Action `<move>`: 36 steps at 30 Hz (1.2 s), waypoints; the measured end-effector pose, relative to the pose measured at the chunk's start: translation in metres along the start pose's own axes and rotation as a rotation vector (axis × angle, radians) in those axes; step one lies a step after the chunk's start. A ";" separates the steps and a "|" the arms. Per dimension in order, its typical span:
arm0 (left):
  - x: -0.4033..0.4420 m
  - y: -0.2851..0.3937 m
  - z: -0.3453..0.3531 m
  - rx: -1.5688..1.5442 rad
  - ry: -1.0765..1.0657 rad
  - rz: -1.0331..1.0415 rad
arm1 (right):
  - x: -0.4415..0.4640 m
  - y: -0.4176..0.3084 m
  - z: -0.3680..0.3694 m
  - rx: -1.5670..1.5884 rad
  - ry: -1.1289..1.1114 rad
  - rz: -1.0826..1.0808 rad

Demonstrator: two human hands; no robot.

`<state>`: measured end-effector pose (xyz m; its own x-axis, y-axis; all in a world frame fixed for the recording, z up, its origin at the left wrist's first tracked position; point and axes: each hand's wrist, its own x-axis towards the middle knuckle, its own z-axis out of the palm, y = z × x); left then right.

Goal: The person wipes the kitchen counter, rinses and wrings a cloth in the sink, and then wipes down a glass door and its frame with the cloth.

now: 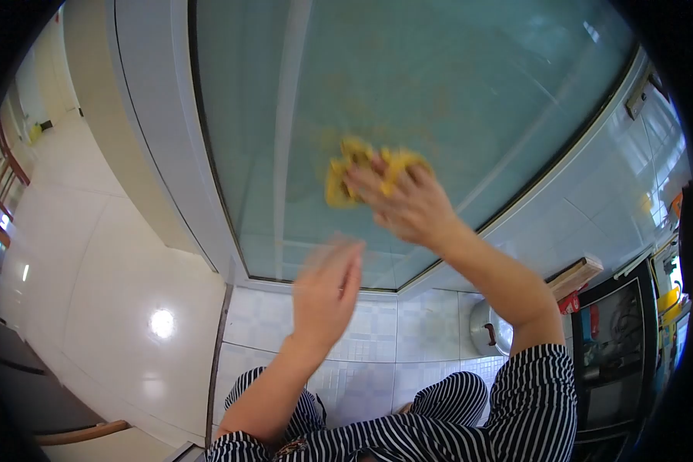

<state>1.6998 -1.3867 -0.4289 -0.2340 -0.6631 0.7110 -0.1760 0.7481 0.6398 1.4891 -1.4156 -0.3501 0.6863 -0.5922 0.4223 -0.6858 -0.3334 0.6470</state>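
Note:
A yellow cloth lies bunched against the greenish glass panel. My right hand presses it there, fingers spread over the folds and slightly blurred. Lower and to the left, my left hand is raised in front of the panel's bottom part. Motion smears its fingers, the thumb side faces right, and no object shows in it. Whether it touches the glass I cannot tell. Faint brownish smudges and pale reflections show on the glass around the cloth.
A pale frame borders the glass. On the tiled floor at lower right stands a metal pot. Beside it is a dark cabinet with a wooden board near its top. At left, wooden chairs stand on a glossy floor.

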 end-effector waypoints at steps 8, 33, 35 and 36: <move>0.115 0.004 0.000 0.606 0.300 0.377 | -0.080 -0.012 0.016 -0.047 -0.115 0.108; 0.116 0.000 -0.006 0.718 0.297 0.355 | -0.083 -0.022 0.028 -0.077 -0.038 0.123; 0.119 0.004 -0.006 0.723 0.313 0.339 | -0.084 -0.024 0.030 -0.096 -0.017 0.150; 0.119 0.007 -0.006 0.723 0.313 0.337 | -0.084 -0.024 0.031 -0.095 -0.017 0.149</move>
<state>1.6766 -1.4608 -0.3378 -0.1275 -0.2987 0.9458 -0.7357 0.6680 0.1118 1.4401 -1.3808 -0.4207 0.5740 -0.6428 0.5074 -0.7529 -0.1705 0.6357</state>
